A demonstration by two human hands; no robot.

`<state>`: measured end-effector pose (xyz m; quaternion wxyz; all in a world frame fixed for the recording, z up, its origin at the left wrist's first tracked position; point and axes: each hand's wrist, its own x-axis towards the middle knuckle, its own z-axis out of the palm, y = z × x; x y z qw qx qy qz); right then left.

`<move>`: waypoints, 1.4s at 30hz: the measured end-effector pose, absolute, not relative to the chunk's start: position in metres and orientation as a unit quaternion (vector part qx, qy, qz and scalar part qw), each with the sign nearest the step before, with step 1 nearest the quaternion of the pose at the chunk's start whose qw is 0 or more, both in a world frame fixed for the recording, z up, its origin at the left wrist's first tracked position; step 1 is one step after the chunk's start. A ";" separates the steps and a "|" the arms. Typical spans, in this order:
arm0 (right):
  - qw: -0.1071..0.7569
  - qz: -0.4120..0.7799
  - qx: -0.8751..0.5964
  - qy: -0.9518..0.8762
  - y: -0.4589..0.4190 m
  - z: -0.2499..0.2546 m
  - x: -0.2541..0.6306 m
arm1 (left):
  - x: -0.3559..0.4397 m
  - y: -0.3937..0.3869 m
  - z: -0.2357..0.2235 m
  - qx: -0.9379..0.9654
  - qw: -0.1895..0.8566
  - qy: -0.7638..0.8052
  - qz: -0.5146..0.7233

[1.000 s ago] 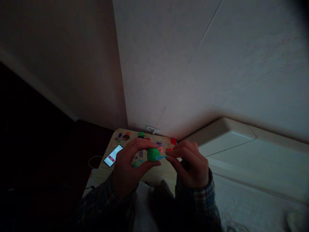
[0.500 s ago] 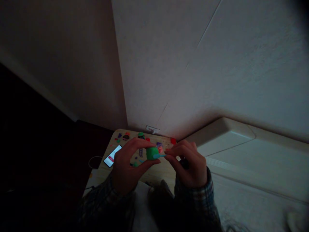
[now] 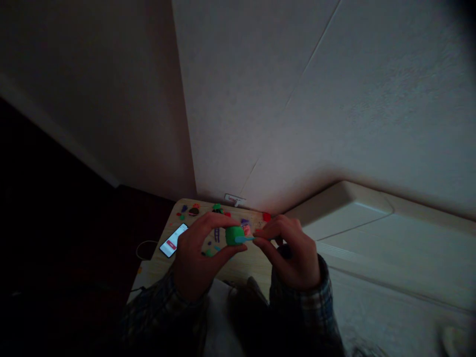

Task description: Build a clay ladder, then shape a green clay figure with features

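Observation:
My left hand [image 3: 203, 250] holds a rounded green lump of modelling clay [image 3: 231, 235] between the thumb below and the fingers above. In my right hand [image 3: 288, 248], thumb and fingertips pinch a slim light-blue modelling tool [image 3: 248, 239]. Its wider flat end lies against the right side of the clay, facing me. Both hands are raised over a small wooden table [image 3: 243, 270]. Dim light hides the finer surface detail of the clay.
Several small coloured clay pieces lie on the table, among them a red block [image 3: 267, 216] and a purple ladder-like strip [image 3: 216, 235]. A lit phone [image 3: 174, 240] rests at the left edge. Behind is a pale wall [image 3: 297, 124]; a cream headboard-like panel [image 3: 372, 228] stands at right.
The blue tool's flat end has shifted very slightly left across the green clay. Both hands keep their grips and nearly the same positions.

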<state>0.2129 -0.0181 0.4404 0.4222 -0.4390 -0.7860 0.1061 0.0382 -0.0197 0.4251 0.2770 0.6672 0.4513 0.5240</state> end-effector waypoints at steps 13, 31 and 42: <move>0.424 0.155 -0.440 -0.776 -0.017 0.442 0.216 | 0.042 -0.023 0.426 0.677 0.282 0.427 0.529; 0.448 0.188 -0.462 -0.742 -0.017 0.439 0.215 | 0.041 -0.025 0.430 0.668 0.298 0.427 0.532; 0.437 0.148 -0.425 -0.778 -0.016 0.443 0.214 | 0.042 -0.023 0.423 0.628 0.351 0.428 0.547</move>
